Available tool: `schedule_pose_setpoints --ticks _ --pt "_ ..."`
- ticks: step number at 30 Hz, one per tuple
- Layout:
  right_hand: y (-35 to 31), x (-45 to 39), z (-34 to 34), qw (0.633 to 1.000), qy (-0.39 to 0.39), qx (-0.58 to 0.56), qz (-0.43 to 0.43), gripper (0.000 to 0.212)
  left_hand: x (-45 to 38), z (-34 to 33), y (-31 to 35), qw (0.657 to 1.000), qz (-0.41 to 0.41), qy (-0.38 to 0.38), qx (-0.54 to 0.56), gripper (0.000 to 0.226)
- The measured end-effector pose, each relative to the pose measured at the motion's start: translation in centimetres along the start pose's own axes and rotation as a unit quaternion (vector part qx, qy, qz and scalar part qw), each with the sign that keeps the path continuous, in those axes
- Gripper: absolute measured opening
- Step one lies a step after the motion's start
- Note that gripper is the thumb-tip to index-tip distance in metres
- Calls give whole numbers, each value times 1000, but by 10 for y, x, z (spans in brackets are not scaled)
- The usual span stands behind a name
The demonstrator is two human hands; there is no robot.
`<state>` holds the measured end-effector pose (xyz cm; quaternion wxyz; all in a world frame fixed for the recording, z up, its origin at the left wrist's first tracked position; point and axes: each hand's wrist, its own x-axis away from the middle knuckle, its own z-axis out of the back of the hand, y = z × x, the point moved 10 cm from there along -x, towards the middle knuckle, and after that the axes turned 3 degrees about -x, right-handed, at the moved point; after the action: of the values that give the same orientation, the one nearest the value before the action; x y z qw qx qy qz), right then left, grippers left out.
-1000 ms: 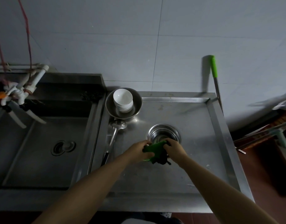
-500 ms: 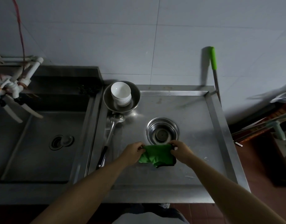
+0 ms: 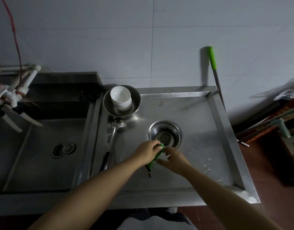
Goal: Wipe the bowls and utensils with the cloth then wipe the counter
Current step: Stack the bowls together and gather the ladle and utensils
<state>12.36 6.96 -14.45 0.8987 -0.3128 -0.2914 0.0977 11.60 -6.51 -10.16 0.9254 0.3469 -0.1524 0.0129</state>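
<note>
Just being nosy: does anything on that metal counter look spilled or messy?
Yes. Small white droplets or suds are scattered on the counter right of the right hand. Faint brownish smudges mark the counter's far side.

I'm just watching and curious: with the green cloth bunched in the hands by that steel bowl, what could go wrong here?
The left hand grips the green cloth bunched up, so it may wipe poorly until spread. The white bowls sit stacked inside a steel basin at the counter's back edge; a careless lift might topple them. The ladle lies close by and could get knocked.
</note>
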Motion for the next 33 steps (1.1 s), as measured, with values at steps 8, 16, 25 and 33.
schedule_pose_setpoints --ticks 8,16,25,33 --pt "-7 0 14 992 112 -23 -47 19 -4 14 8 998 47 -48 -11 24" --pt "37 3 43 985 131 0 -114 17 5 13 -8 984 52 -139 -97 34" --pt "61 9 48 979 109 -71 -160 26 13 1 -35 984 160 -53 -49 25" --pt "48 19 1 956 23 -234 -173 18 38 -81 -15 900 298 -88 306 16"
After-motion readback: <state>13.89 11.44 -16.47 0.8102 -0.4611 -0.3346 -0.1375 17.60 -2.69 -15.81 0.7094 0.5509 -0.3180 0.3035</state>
